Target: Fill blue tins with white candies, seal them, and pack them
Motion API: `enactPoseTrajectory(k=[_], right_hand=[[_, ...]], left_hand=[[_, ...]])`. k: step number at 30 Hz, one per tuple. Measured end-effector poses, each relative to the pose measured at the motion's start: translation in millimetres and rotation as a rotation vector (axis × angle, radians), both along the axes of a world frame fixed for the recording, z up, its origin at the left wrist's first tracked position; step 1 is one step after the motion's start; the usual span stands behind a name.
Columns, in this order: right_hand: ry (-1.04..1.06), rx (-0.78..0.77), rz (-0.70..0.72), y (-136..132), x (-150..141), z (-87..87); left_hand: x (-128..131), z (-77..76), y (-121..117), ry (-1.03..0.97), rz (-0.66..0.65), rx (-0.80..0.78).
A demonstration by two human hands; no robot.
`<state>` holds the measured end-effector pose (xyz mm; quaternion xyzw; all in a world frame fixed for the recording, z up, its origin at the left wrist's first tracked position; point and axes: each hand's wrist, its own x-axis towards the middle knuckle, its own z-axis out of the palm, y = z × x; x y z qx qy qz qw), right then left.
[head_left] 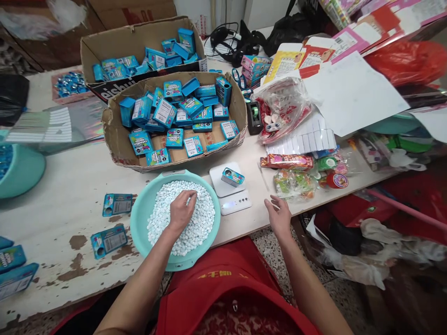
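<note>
A teal bowl (139,218) full of small white candies (202,223) sits at the table's front edge. My left hand (182,210) rests in the candies with its fingers curled together, pinching among them. A small white scale (235,201) stands just right of the bowl, and an open blue candy box (233,177) lies on its platform. My right hand (278,215) hovers at the table edge right of the scale, fingers loosely apart, holding nothing.
A cardboard tray (115,135) of blue candy boxes stands behind the bowl, a second one (104,46) behind that. Loose flat blue boxes (117,204) lie at left, beside another teal bowl (21,172). Toy packets (286,161), a tape dispenser (253,116) and papers (352,93) crowd the right.
</note>
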<state>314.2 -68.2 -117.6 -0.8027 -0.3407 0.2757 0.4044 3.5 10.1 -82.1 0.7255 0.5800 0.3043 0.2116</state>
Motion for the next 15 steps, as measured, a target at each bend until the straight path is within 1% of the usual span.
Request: enactPoseTrajectory(k=[2,3,7,8,9,10,12,13,15], right_hand=[[0.006,0.006,0.019,7.0,-4.3,2.8],[0.017,0.015,0.033,11.5,-7.8,4.7],[0.089,0.095,0.135,37.1,-30.3,13.2],[0.091,0.121,0.172,45.4,-37.1,14.2],[0.082,0.146,0.211,54.3,-43.9,14.5],[0.064,0.168,0.249,63.6,-50.3,14.1],[0.039,0.203,0.319,81.6,-61.1,12.9],[0.038,0.215,0.343,89.4,-65.2,13.3],[0.042,0.237,0.368,99.5,-71.5,19.9]], left_hand=[[-1.5,-3.1,-3.6,0.043,-0.010,-0.035],[-2.0,-4.8,-6.2,0.085,-0.036,-0.055],[-0.6,-12.7,-20.9,0.337,-0.214,-0.141],[0.1,-14.8,-24.3,0.370,-0.231,-0.169],[0.4,-16.8,-26.8,0.370,-0.215,-0.203],[0.0,-18.5,-28.1,0.334,-0.165,-0.241],[-3.2,-20.4,-26.8,0.150,0.010,-0.328],[-6.0,-19.8,-24.4,-0.001,0.127,-0.371],[-12.5,-14.0,-17.0,-0.412,0.345,-0.469]])
